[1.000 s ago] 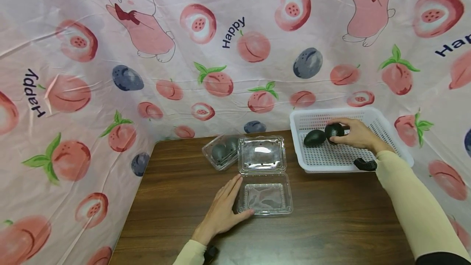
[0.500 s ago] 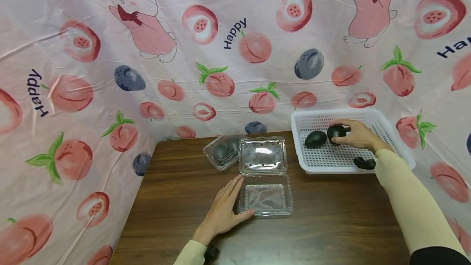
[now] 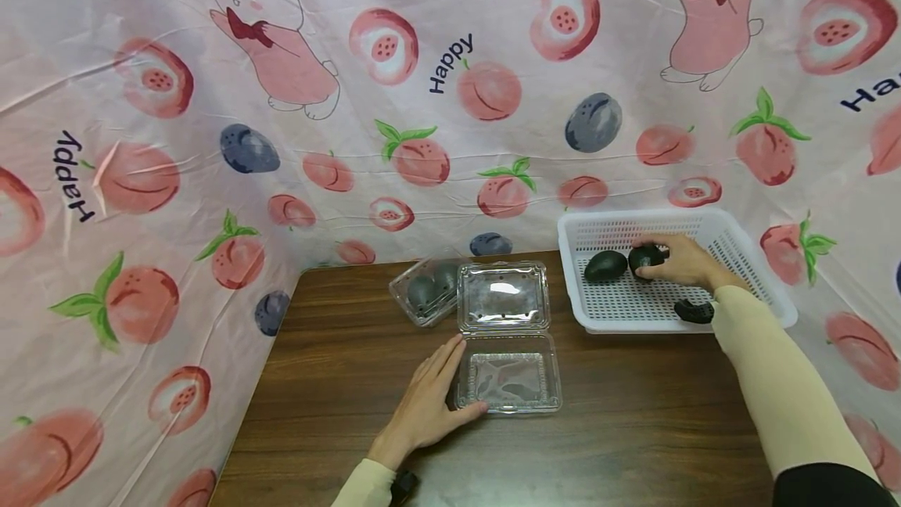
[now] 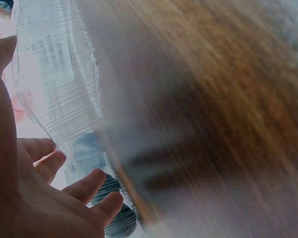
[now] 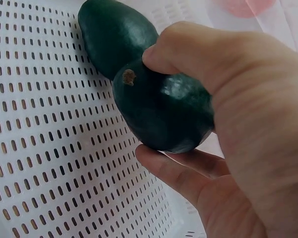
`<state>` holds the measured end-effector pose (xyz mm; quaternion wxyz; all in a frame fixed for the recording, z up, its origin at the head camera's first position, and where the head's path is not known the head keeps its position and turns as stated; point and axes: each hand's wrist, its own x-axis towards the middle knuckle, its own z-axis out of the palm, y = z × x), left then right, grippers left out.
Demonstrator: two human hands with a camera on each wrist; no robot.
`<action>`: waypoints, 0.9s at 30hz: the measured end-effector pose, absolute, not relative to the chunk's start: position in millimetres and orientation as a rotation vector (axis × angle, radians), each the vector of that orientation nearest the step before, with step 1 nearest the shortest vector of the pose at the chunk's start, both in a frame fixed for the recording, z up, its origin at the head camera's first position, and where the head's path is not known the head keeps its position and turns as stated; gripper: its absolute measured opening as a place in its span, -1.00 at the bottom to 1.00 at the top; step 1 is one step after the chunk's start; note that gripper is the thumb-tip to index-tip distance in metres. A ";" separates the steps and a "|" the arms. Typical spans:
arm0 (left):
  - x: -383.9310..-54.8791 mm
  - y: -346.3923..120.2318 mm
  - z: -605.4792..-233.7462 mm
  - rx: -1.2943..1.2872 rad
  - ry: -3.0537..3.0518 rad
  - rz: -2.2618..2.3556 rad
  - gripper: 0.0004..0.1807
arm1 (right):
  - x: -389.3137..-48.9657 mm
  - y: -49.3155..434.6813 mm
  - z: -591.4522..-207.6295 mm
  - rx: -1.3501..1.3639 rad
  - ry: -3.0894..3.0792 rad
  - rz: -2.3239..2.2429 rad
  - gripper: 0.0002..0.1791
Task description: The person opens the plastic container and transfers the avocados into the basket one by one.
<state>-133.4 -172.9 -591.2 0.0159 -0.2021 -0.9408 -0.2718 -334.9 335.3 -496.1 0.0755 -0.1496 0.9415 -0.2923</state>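
In the head view my right hand (image 3: 679,260) reaches into the white basket (image 3: 577,319) and grips a dark green avocado (image 3: 643,261). The right wrist view shows the thumb across the top of this avocado (image 5: 154,109) and fingers under its lower side. Beside it lies a second avocado (image 3: 605,265), overlapped by the first in the right wrist view. My left hand (image 3: 422,401) rests with fairly straight fingers along the left side of a clear plastic clamshell box (image 3: 507,382). The box lies with its lid (image 3: 502,296) folded back and nothing inside.
Behind the clamshell's left side sits a similar clear box (image 3: 404,296) with dark avocados inside. Everything stands on a brown wooden table (image 3: 324,366). A pink fruit-print cloth (image 3: 317,210) hangs along the back and sides.
My right wrist and forearm have shifted slightly left, while the hand keeps its grip on the avocado in the basket. The left hand and both boxes have stayed put.
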 end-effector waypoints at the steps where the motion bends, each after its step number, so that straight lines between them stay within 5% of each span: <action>1: -133.3 -173.0 -591.0 -0.628 -2.928 -0.846 0.24 | -335.3 335.4 -496.9 -0.443 2.824 -0.874 -0.29; 27: -134.4 -173.7 -594.1 -0.651 -2.906 -0.831 0.23 | -345.3 329.6 -507.9 -0.422 2.804 -0.851 -0.34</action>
